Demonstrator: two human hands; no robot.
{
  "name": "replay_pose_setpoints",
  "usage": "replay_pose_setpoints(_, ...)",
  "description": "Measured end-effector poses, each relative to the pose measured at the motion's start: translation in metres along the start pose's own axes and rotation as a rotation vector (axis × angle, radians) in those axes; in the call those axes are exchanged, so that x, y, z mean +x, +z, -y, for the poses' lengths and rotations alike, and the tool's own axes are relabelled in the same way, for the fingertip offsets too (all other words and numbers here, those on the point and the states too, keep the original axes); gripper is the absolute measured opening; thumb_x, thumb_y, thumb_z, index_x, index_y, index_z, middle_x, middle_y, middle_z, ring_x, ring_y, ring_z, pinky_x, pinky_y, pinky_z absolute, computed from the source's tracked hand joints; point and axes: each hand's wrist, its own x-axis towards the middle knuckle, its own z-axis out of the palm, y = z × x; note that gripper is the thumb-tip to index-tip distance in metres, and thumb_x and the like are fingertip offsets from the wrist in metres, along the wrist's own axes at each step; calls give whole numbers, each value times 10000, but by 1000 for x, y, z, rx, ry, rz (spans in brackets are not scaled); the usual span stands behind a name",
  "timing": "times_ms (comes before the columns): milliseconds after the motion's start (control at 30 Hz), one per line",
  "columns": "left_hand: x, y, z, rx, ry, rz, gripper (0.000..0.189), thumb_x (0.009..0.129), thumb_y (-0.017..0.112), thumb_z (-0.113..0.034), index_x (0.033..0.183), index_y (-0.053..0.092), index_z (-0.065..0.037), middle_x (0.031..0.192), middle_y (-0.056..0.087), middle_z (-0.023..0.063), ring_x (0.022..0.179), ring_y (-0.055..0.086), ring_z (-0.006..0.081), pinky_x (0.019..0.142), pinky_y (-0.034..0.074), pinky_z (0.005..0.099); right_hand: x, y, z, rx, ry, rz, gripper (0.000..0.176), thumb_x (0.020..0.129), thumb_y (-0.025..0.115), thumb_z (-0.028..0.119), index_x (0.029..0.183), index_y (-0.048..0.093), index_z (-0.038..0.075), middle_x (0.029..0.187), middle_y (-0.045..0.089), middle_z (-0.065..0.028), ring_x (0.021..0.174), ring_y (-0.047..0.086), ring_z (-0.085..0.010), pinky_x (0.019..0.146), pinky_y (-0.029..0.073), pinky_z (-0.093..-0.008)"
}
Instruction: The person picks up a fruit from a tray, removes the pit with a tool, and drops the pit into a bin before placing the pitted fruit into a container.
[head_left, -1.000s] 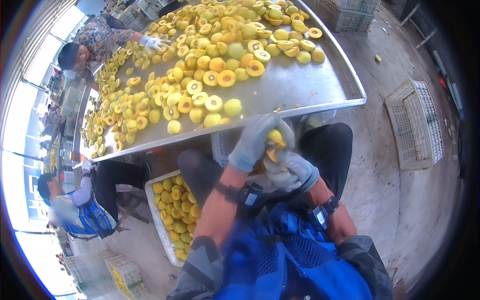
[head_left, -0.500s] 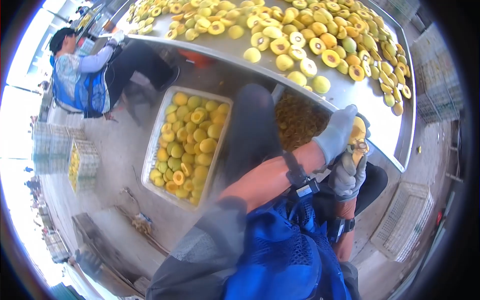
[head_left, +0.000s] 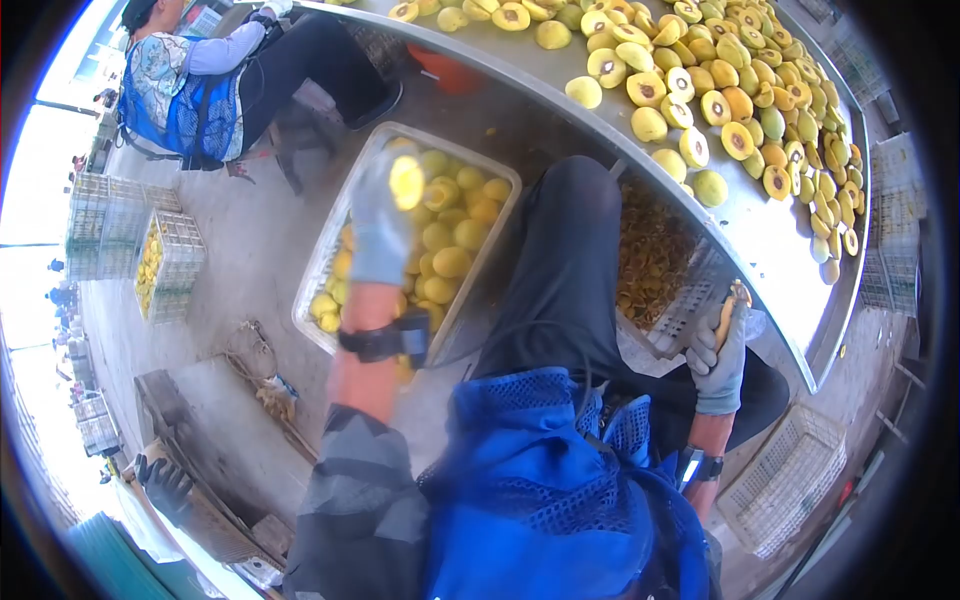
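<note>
Gloved left hand [head_left: 383, 225], fingers curled loosely around a peeled yellow fruit [head_left: 407, 182] above the floor tray [head_left: 470, 159], could fumble it onto concrete; gloved right hand [head_left: 718, 355] is closed around a small yellow-stained object [head_left: 728, 312], identity unclear.

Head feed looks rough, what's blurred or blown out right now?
Head view: the left hand and the fruit in it are motion-smeared over the tray; the right hand, gripping a yellow piece, is sharp; daylight blows out the left edge; fisheye bends the steel table rim, with black corners.
</note>
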Motion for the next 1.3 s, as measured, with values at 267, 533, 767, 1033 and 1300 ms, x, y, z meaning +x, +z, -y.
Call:
replay_pose_setpoints(267,-116,-62,149,795,-226,225,414,953,607,-251,1282,593,0,1238,622,224,1104,600,386,922,495,459,19,5,-18,-98,43,-129,419,1070,421,489,1012,548,93,671,430,8,438,326,-50,355,250,-182)
replay_pose_setpoints(533,-190,-63,165,846,-203,328,580,837,656,-92,1394,519,-11,1426,536,225,1256,542,412,1031,468,435,18,14,-9,-185,42,-172,464,1037,443,568,968,544,120,628,471,8,411,376,-60,345,269,-191)
replay_pose_setpoints(767,-109,-54,117,1095,-328,675,340,887,663,-204,1175,675,-23,1125,684,229,1032,650,404,897,522,468,27,19,-27,-396,150,-108,520,1019,503,561,973,593,51,683,524,-14,437,400,-72,383,318,-227)
replay_pose_setpoints(1033,48,127,-104,242,225,577,288,890,689,-201,1109,724,-18,1083,720,210,982,699,360,883,546,373,21,15,-31,-304,46,-89,536,1009,522,568,946,613,43,677,532,-8,448,425,-74,400,349,-230)
replay_pose_setpoints(1300,41,365,-121,685,520,877,477,830,631,-488,1044,713,-69,1044,712,208,959,681,395,831,534,484,26,-12,-42,-464,152,-215,484,1042,473,506,925,624,62,600,543,-26,384,463,-106,367,377,-265)
